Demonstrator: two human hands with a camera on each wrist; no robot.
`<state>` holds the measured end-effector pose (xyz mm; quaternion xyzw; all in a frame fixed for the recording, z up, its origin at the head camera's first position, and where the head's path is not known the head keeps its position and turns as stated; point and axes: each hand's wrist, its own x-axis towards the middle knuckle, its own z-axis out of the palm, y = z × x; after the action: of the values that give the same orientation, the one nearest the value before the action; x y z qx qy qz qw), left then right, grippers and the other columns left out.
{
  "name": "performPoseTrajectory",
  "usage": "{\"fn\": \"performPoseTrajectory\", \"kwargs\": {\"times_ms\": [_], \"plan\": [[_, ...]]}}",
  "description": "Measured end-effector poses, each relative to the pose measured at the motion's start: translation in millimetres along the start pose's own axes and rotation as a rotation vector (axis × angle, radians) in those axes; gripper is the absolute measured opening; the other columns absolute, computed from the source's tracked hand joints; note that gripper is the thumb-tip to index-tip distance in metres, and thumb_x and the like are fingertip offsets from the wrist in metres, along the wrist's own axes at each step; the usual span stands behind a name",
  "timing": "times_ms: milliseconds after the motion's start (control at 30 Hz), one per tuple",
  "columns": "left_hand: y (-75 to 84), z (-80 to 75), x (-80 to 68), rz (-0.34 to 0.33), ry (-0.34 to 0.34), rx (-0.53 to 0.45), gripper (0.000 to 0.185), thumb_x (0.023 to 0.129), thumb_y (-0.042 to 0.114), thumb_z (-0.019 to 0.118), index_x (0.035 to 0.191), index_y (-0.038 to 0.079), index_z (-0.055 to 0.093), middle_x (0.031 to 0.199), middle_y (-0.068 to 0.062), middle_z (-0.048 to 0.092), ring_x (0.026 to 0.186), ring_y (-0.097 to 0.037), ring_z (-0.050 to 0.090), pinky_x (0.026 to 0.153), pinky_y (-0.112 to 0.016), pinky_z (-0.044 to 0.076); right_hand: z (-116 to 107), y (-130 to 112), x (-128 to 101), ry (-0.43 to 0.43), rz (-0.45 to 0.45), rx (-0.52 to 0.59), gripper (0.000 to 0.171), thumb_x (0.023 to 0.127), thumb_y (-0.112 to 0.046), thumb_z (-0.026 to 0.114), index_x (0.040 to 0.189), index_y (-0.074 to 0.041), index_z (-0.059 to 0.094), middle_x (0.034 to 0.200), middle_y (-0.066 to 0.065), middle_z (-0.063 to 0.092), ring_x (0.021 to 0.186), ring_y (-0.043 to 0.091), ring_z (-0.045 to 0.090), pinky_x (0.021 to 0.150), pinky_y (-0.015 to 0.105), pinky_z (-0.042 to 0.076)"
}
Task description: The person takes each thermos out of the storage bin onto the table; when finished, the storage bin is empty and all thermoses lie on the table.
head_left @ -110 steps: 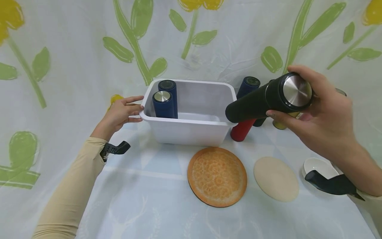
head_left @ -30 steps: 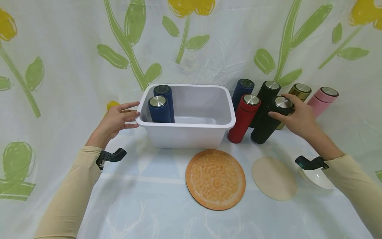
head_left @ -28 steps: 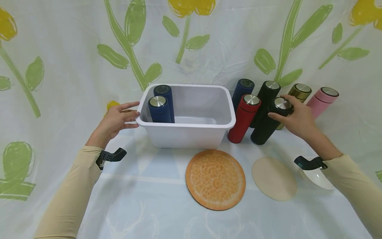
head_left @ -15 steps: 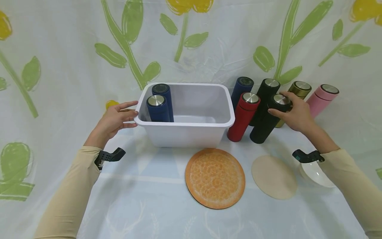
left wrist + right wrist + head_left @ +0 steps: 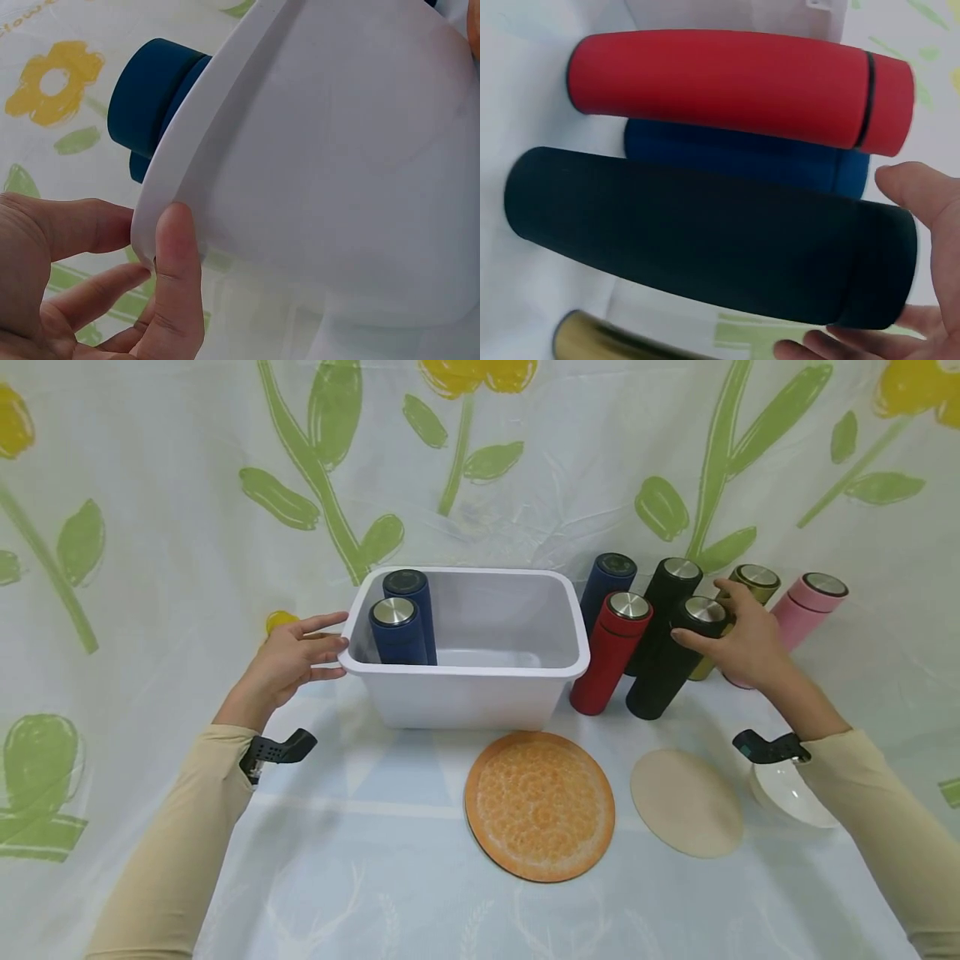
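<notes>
A white plastic bin (image 5: 465, 697) stands at the centre of the table, with two blue thermos bottles (image 5: 401, 639) upright in its left end. My left hand (image 5: 288, 656) touches the bin's left rim with extended fingers; in the left wrist view the fingertips (image 5: 176, 225) lie along its edge. On the right, my right hand (image 5: 753, 639) is spread around the cap of a black thermos bottle (image 5: 663, 672) standing on the table. In the right wrist view the thumb is off this bottle, and the other fingers lie loosely below its cap.
Beside the black bottle stand a red thermos (image 5: 609, 656), another blue one (image 5: 609, 581), a second black one (image 5: 671, 589), a gold one (image 5: 756, 578) and a pink one (image 5: 806, 610). An orange-brown round mat (image 5: 540, 806), a beige disc (image 5: 686, 802) and a white bowl (image 5: 795, 793) lie in front.
The black thermos, held in the air by my right hand in the oldest frame, now stands on the table beside the red one. My right fingers have loosened from its cap. The left hand stays at the bin.
</notes>
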<state>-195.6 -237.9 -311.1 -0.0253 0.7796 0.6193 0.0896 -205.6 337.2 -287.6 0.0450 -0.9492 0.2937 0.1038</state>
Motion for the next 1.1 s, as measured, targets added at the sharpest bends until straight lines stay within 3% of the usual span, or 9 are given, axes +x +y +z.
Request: {"fn": "performPoseTrajectory", "kwargs": {"times_ms": [333, 500, 700, 900, 1100], "plan": [[-0.9, -2.5, -0.8, 0.006, 0.008, 0.014, 0.055, 0.103, 0.018, 0.058, 0.155, 0.015, 0.040, 0.141, -0.019, 0.048, 0.100, -0.020, 0.062, 0.082, -0.030, 0.059, -12, -19, -2, 0.064, -0.026, 0.044, 0.093, 0.088, -0.036, 0.075, 0.158, -0.008, 0.022, 0.145, 0.033, 0.044, 0.128, 0.050, 0.045, 0.098, 0.071, 0.039], [-1.5, -2.9, -1.7, -0.002, 0.018, 0.016, 0.055, 0.103, 0.019, 0.058, 0.155, 0.015, 0.040, 0.141, -0.018, 0.048, 0.103, -0.022, 0.061, 0.082, -0.029, 0.059, -15, -29, -3, 0.088, -0.037, 0.073, 0.089, 0.088, -0.036, 0.076, 0.157, -0.012, 0.026, 0.151, 0.026, 0.040, 0.130, 0.049, 0.046, 0.102, 0.068, 0.038], [0.0, -1.7, -1.4, 0.005, 0.019, 0.022, 0.055, 0.103, 0.018, 0.058, 0.155, 0.015, 0.040, 0.141, -0.019, 0.048, 0.105, -0.025, 0.059, 0.082, -0.029, 0.059, -16, -50, -8, 0.124, -0.109, 0.091, 0.081, 0.087, -0.032, 0.079, 0.154, -0.014, 0.037, 0.152, 0.018, 0.043, 0.133, 0.043, 0.045, 0.107, 0.060, 0.037], [0.6, 0.0, -1.3, -0.003, 0.018, 0.018, 0.056, 0.102, 0.018, 0.059, 0.155, 0.015, 0.040, 0.143, -0.018, 0.047, 0.108, -0.027, 0.059, 0.082, -0.030, 0.059, -12, -69, -10, 0.113, -0.173, 0.105, 0.080, 0.087, -0.027, 0.079, 0.153, -0.012, 0.037, 0.152, 0.018, 0.042, 0.135, 0.043, 0.044, 0.107, 0.062, 0.036], [-1.0, 0.3, -1.4, -0.005, 0.016, 0.015, 0.056, 0.102, 0.017, 0.059, 0.155, 0.016, 0.040, 0.144, -0.017, 0.047, 0.107, -0.027, 0.060, 0.082, -0.030, 0.059, -6, -84, -10, 0.140, -0.259, 0.114, 0.076, 0.086, -0.022, 0.080, 0.150, -0.009, 0.041, 0.151, 0.013, 0.045, 0.138, 0.032, 0.044, 0.108, 0.059, 0.037]]}}
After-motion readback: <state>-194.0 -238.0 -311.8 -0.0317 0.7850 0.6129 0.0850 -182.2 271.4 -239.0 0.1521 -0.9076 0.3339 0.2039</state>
